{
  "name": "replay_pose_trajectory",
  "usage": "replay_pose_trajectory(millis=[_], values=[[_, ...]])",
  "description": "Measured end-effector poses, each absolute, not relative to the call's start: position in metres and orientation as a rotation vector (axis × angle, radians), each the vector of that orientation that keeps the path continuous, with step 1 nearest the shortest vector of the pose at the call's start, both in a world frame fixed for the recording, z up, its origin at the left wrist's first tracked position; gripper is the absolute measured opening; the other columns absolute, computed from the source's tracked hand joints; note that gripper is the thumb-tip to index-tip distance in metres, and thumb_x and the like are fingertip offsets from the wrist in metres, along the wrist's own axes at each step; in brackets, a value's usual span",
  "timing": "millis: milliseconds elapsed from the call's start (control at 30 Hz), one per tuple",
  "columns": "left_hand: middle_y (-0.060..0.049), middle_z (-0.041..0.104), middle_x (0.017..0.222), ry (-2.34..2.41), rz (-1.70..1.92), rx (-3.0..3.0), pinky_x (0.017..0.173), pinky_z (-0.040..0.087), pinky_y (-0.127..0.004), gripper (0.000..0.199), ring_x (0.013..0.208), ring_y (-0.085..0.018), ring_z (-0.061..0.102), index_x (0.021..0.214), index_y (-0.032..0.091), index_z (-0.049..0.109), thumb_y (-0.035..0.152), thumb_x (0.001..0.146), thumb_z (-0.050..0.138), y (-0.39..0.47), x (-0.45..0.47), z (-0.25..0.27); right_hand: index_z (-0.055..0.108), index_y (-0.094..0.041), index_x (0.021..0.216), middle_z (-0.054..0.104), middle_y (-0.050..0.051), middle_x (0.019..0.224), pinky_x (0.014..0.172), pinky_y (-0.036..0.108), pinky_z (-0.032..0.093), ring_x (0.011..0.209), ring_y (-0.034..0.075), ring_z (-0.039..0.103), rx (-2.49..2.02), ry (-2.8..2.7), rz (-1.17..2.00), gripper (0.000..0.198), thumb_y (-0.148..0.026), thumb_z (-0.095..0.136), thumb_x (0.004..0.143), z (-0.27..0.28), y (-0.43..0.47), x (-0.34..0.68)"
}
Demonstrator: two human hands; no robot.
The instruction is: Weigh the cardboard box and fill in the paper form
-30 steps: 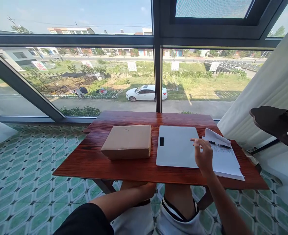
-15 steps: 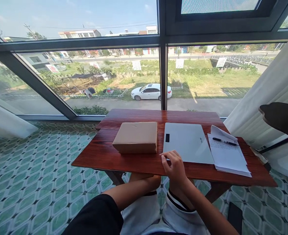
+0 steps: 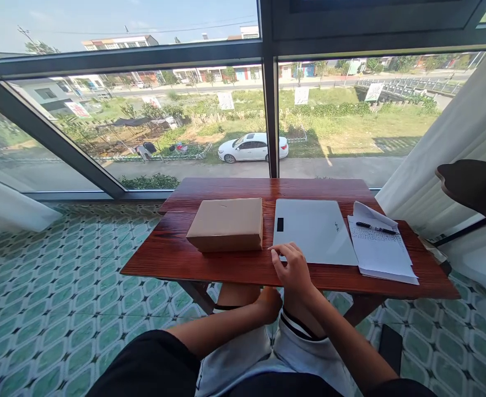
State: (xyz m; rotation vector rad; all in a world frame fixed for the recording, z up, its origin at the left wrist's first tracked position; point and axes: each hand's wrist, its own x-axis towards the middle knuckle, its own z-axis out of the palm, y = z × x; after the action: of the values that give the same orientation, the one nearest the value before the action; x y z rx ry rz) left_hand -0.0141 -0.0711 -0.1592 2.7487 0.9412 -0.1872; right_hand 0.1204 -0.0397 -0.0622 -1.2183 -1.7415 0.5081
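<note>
My right hand (image 3: 293,270) rests at the near left corner of a closed white laptop (image 3: 314,229) on a red-brown wooden table (image 3: 172,256); its fingertips touch the laptop's front edge, with the fingers apart and nothing held. My left hand (image 3: 270,304) lies on my knee below the table edge, curled loosely, holding nothing I can see. A flat brown cardboard box (image 3: 227,224) sits left of the laptop. To the laptop's right lies a stack of written papers (image 3: 381,251) with a black pen (image 3: 376,227) on top.
A large window (image 3: 185,121) stands right behind the table. A white curtain (image 3: 453,138) hangs at the right, with a dark round side table (image 3: 472,184) beside it. The floor (image 3: 61,286) has green patterned tiles. A dark flat object (image 3: 389,347) lies on the floor at lower right.
My right hand moved from near the papers to the laptop's near left corner. My left hand slid a little lower on my knee. The view shifted slightly.
</note>
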Motion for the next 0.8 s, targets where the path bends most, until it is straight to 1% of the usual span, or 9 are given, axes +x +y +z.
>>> replay_pose_trajectory(millis=[67, 167, 300, 433, 500, 567, 633, 700, 800], values=[[-0.010, 0.067, 0.071, 0.921, -0.326, 2.768, 0.081, 0.054, -0.045, 0.012, 0.076, -0.024, 0.065, 0.072, 0.014, 0.066, 0.021, 0.081, 0.069, -0.082, -0.010, -0.147, 0.069, -0.020, 0.098, 0.068, 0.004, 0.091, 0.086, 0.035, 0.043, 0.090, 0.020, 0.058, -1.225, -1.715, 0.524, 0.024, -0.028, 0.047, 0.102, -0.059, -0.036, 0.121], [-0.009, 0.067, 0.070, 0.824, -0.234, 2.821, 0.074, 0.049, -0.041, 0.012, 0.071, -0.022, 0.062, 0.077, 0.016, 0.065, 0.024, 0.084, 0.059, -0.094, -0.024, -0.102, 0.069, -0.019, 0.103, 0.067, 0.005, 0.096, 0.088, 0.035, 0.044, 0.092, 0.019, 0.057, -1.221, -1.667, 0.542, 0.022, -0.027, 0.048, 0.101, -0.054, -0.029, 0.120], [0.000, 0.061, 0.069, 0.979, 0.448, 2.692, 0.066, 0.041, -0.032, 0.011, 0.067, -0.014, 0.053, 0.076, 0.020, 0.056, 0.022, 0.087, 0.053, -0.090, -0.067, -0.032, 0.066, -0.018, 0.113, 0.064, 0.006, 0.101, 0.088, 0.035, 0.047, 0.097, 0.019, 0.057, -1.189, -1.609, 0.576, 0.022, -0.027, 0.053, 0.097, -0.049, -0.021, 0.113], [0.000, 0.058, 0.083, 1.523, 1.044, 2.187, 0.073, 0.047, -0.028, 0.010, 0.076, -0.013, 0.054, 0.091, 0.021, 0.057, 0.031, 0.089, 0.060, -0.062, -0.118, -0.008, 0.065, -0.019, 0.108, 0.059, 0.007, 0.101, 0.080, 0.032, 0.052, 0.080, 0.015, 0.056, -1.128, -1.566, 0.599, 0.020, -0.026, 0.051, 0.097, -0.043, -0.015, 0.106], [0.004, 0.047, 0.079, 1.666, 1.462, 1.828, 0.066, 0.044, -0.024, 0.029, 0.068, -0.010, 0.047, 0.103, 0.021, 0.053, 0.034, 0.081, 0.068, -0.045, -0.141, -0.013, 0.064, -0.019, 0.110, 0.057, 0.008, 0.107, 0.080, 0.033, 0.055, 0.076, 0.013, 0.056, -1.109, -1.541, 0.601, 0.022, -0.024, 0.048, 0.096, -0.040, -0.012, 0.103], [0.003, 0.048, 0.087, 1.748, 1.722, 1.571, 0.069, 0.045, -0.023, 0.040, 0.074, -0.009, 0.050, 0.115, 0.021, 0.053, 0.031, 0.080, 0.068, -0.029, -0.160, -0.021, 0.062, -0.020, 0.119, 0.056, 0.010, 0.114, 0.086, 0.035, 0.056, 0.084, 0.015, 0.059, -1.104, -1.515, 0.603, 0.028, -0.023, 0.048, 0.095, -0.039, -0.011, 0.100], [-0.003, 0.056, 0.103, 1.809, 1.841, 1.409, 0.079, 0.049, -0.026, 0.051, 0.088, -0.012, 0.057, 0.126, 0.020, 0.054, 0.030, 0.078, 0.068, -0.015, -0.173, -0.027, 0.058, -0.020, 0.129, 0.055, 0.012, 0.123, 0.096, 0.038, 0.056, 0.102, 0.019, 0.060, -1.114, -1.499, 0.610, 0.036, -0.023, 0.049, 0.094, -0.040, -0.009, 0.097], [-0.010, 0.060, 0.124, 1.845, 1.808, 1.298, 0.092, 0.052, -0.032, 0.061, 0.105, -0.018, 0.061, 0.136, 0.019, 0.051, 0.034, 0.079, 0.066, -0.005, -0.181, -0.033, 0.052, -0.019, 0.140, 0.054, 0.013, 0.134, 0.107, 0.043, 0.052, 0.121, 0.023, 0.055, -1.140, -1.508, 0.629, 0.046, -0.027, 0.049, 0.095, -0.041, -0.007, 0.094], [-0.016, 0.055, 0.142, 1.856, 1.656, 1.227, 0.109, 0.049, -0.043, 0.068, 0.125, -0.026, 0.059, 0.145, 0.018, 0.047, 0.044, 0.084, 0.060, 0.006, -0.184, -0.042, 0.042, -0.015, 0.151, 0.046, 0.015, 0.151, 0.119, 0.051, 0.041, 0.142, 0.028, 0.043, -1.197, -1.535, 0.704, 0.058, -0.035, 0.048, 0.096, -0.046, -0.004, 0.090]])
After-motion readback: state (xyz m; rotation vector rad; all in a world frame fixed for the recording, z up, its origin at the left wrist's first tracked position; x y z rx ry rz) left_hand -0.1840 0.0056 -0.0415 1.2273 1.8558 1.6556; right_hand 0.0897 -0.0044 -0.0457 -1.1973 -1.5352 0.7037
